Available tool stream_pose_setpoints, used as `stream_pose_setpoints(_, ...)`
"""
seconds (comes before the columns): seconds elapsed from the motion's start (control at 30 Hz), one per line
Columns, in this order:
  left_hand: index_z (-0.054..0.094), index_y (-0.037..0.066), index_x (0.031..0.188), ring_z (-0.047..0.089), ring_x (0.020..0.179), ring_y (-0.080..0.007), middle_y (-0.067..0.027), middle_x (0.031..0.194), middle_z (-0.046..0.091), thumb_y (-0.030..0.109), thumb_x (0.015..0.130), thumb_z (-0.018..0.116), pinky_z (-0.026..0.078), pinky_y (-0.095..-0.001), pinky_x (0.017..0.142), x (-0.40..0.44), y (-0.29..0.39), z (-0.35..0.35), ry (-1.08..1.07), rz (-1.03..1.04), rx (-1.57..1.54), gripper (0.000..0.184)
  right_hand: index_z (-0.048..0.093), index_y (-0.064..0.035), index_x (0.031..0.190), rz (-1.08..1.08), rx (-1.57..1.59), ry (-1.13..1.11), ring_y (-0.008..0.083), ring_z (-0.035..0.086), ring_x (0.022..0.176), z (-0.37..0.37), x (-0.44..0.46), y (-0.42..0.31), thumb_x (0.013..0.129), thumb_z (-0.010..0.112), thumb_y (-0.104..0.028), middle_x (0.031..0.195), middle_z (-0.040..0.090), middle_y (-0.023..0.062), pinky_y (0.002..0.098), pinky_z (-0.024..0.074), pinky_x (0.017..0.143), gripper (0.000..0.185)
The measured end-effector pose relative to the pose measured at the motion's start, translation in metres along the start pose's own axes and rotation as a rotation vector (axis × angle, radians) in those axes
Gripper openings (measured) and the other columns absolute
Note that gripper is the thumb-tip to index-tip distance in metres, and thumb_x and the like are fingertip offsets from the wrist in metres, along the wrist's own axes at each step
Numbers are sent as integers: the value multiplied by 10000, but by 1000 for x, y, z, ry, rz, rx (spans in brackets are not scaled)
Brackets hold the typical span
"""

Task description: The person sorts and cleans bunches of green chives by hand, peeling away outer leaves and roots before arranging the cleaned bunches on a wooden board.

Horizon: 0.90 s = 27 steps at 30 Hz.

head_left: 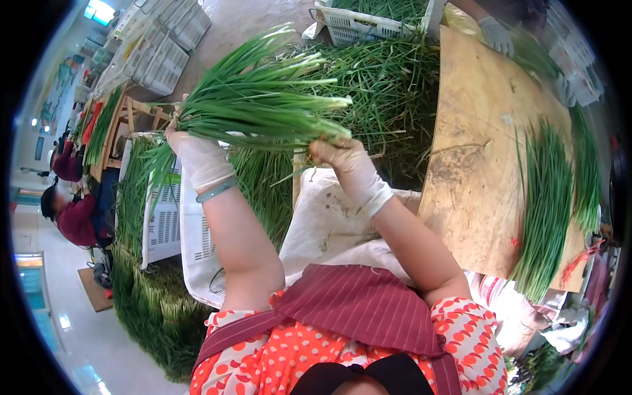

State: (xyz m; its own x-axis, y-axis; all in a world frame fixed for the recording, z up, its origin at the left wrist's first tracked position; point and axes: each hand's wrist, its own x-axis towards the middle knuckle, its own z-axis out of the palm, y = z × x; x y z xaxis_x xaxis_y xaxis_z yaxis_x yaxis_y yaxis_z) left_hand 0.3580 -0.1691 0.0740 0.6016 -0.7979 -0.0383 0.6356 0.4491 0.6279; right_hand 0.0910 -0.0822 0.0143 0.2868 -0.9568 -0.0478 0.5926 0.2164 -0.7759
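Floor [79, 342], pale & shiny, gives room far L, below a co-worker [76, 220] in dark red top. Then white crate [164, 224] w/ greens, rim running up close to L forearm. L hand [201, 158], gloved, bangle [216, 189] at wrist: arm reaching fwd & slightly out, fingers closed round the leafy end of a bunch of green stalks [257, 99]; fingertips mostly hidden by leaves, can't tell their spacing. Bunch is up in the air btwn both hands, fanned, pale ends pointing R, above crates & nr loose pile [375, 85]. R hand [352, 168], gloved: forearm slants fwd & inward, fingers curled, pinching the lowest pale ends. White cloth [329, 217] just below it. Wooden board [474, 131] next, L edge beside the pile & nr R wrist; wide middle stretch leaves room up to laid stalks [550, 204] along R side. Upper R, another person's gloved hand [497, 36] at board's far edge.
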Motion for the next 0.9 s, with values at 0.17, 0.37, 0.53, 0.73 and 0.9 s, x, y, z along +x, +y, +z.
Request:
stream_pose_setpoints(0.17,511,40,828,563,1057,-316,-105,902,612,153,826,379,459,-522,929,-8,2,-1,0,-40,-114,174,640,-58,915,7,122,124,117,608,821,-10,9,-23,820,712,-140,879,650,17,265,500,778,144)
stream_pose_setpoints(0.37,535,36,871,575,1058,-306,-113,944,624,135,823,385,462,-507,940,-22,4,8,43,7,-94,186,629,-56,931,60,172,176,126,596,802,-10,12,-33,881,642,-205,872,637,23,278,490,799,158)
stream_pose_setpoints(0.53,555,25,905,579,1067,-299,-142,1005,628,150,840,379,459,-486,957,-21,10,7,47,17,-32,226,572,-41,947,-32,184,-120,128,569,794,-16,3,-30,957,506,-222,793,576,26,287,483,775,193)
stream_pose_setpoints(0.73,558,17,873,591,998,-290,-163,1006,624,162,867,341,468,-476,929,-17,15,-2,77,6,22,261,552,-50,855,340,-333,-323,125,539,700,-26,-26,-82,958,492,-317,758,526,18,280,491,671,292)
stream_pose_setpoints(0.9,552,22,846,596,958,-279,-164,984,622,150,858,363,482,-463,902,13,17,-37,-48,-48,-88,228,544,-44,922,-9,-6,-194,163,579,684,-78,-38,-105,827,670,-387,821,554,55,278,494,577,378)
